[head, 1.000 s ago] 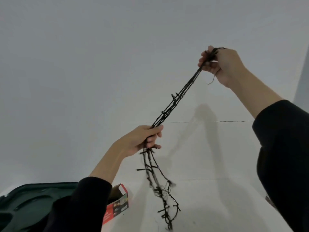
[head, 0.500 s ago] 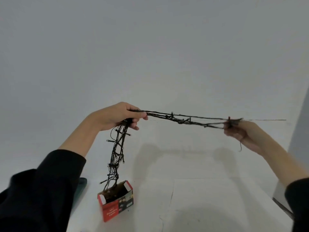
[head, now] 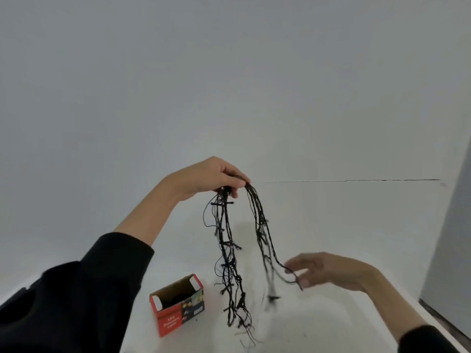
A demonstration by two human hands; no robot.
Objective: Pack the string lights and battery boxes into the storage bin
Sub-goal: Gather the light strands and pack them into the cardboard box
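A: Where were the lights [head: 230,253] at that moment?

B: They hung in the air from the left hand [head: 212,178], which was closed around the top of the bundle. Two dark hanks fell from the fingers, and the lowest wires reached the white surface [head: 331,324].

A: And the right hand [head: 323,272]?

B: It was low, to the right, with loose and half-open fingers. One strand ended at its fingertips, but the hand was blurred, so I could not tell if it pinched the strand or only touched it.

A: Was anything packed?

B: Nothing that I could see. The bin was not in view. A small red box [head: 178,310] stood open on the surface, just left of the hanging wires, with something dark inside; I could not say what.

A: So what was left?

B: In my opinion almost all: to gather the lights into a neat bundle, and to put them and the battery boxes in the bin.
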